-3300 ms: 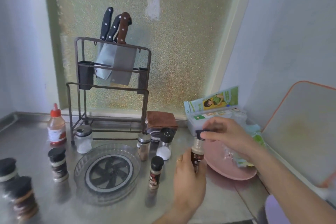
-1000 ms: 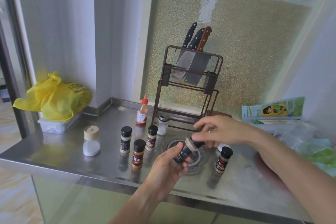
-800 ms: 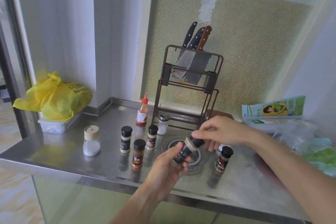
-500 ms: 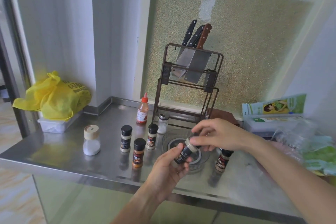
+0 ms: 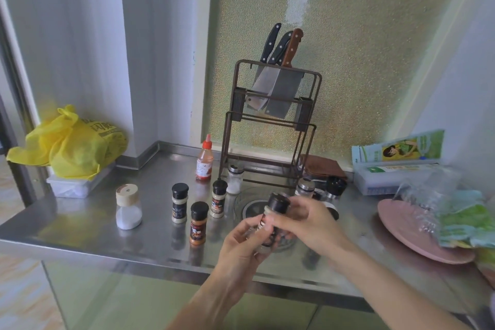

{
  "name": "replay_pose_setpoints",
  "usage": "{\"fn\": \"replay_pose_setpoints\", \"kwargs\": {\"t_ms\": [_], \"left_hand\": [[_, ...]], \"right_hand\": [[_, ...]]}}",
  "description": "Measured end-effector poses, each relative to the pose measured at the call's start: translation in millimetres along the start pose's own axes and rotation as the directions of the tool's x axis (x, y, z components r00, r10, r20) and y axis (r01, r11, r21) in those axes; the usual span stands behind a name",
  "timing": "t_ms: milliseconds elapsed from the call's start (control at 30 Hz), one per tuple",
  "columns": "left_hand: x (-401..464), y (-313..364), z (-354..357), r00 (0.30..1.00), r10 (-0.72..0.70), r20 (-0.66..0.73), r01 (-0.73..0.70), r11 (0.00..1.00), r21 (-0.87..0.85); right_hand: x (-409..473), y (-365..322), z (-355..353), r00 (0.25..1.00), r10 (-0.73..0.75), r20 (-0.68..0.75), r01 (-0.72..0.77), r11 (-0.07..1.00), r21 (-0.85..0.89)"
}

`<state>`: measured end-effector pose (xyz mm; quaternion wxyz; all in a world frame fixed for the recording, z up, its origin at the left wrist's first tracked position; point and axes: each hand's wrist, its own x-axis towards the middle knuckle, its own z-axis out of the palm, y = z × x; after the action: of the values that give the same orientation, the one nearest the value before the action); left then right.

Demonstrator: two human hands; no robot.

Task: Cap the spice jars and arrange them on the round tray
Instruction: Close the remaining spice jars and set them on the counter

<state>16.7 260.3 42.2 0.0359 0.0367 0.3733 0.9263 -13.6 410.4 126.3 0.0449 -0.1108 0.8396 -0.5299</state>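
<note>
I hold a small spice jar point(image 5: 270, 218) with a black cap above the counter, tilted a little to the right. My left hand point(image 5: 245, 245) grips its lower body from below. My right hand point(image 5: 305, 222) wraps its fingers around the jar's right side, just under the cap. The clear round tray point(image 5: 247, 198) lies behind the hands and is mostly hidden by them. Three black-capped jars stand left of it: one at the left point(image 5: 179, 202), an orange one in front point(image 5: 199, 222), one at the back point(image 5: 219, 198).
A salt jar with a wooden lid point(image 5: 128, 206) stands far left. A knife rack point(image 5: 273, 126), a red-capped sauce bottle point(image 5: 205, 161), a glass shaker point(image 5: 235, 178) and two grinders point(image 5: 305, 187) stand behind. A pink plate point(image 5: 417, 236) with bags lies right. A yellow bag point(image 5: 72, 142) sits far left.
The black cap now sits on the held jar. My right hand has slid from the cap down to the jar's side, and the jar has swung more upright.
</note>
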Motion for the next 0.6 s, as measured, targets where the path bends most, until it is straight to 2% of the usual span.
{"fn": "replay_pose_setpoints", "kwargs": {"t_ms": [100, 200, 333, 500, 600], "left_hand": [[-1.8, -11.5, -2.2, 1.0, 0.009, -0.026, -0.004, 0.986, 0.165], [-3.3, -21.3, -4.4, 1.0, 0.009, -0.002, -0.007, 0.917, 0.398], [-0.9, -30.1, 9.0, 1.0, 0.007, 0.002, -0.007, 0.806, 0.592], [11.7, -50.8, 23.7, 0.999, 0.045, -0.023, -0.012, 0.656, 0.754], [17.2, -65.9, 32.1, 0.998, 0.052, -0.045, 0.003, 0.613, 0.79]], "right_hand": [[-12.3, 17.7, 10.1, 0.997, 0.072, 0.006, -0.072, 0.989, 0.128], [-24.1, 32.3, 6.6, 0.994, 0.088, -0.069, -0.08, 0.99, 0.113], [-35.3, 51.2, -19.2, 0.975, 0.108, -0.192, -0.091, 0.991, 0.096], [-30.4, 85.0, -77.5, 0.891, 0.137, -0.432, -0.145, 0.989, 0.015], [-19.0, 109.5, -109.4, 0.821, 0.14, -0.553, -0.206, 0.977, -0.058]]}}
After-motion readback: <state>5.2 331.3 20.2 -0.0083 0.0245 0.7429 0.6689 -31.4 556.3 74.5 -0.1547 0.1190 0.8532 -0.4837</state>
